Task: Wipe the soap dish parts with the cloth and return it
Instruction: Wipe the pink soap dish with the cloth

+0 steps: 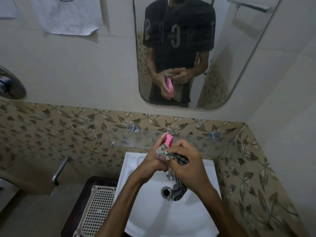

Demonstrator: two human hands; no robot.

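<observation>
Two hands met above one white sink (136, 161). Left hand (152, 159) closed its fingers around one pink soap dish part (169, 140), held upright over the back rim of the sink, its top end standing free above the fingers. Right hand (186, 161) curled tight around one grey patterned cloth (178, 189), pressed against the lower part of the pink piece; loose end of the cloth hung down into the sink, just beside one drain (166, 192) and in front of one metal tap (170, 175). Only one dish part seen. Behind the sink, one glass shelf (205, 142) on two round metal mounts. Above the sink, one mirror (239, 57), with both hands and the pink piece shown again. Left of the sink, one beige perforated basket (99, 207) and one metal wall tap (59, 170).
</observation>
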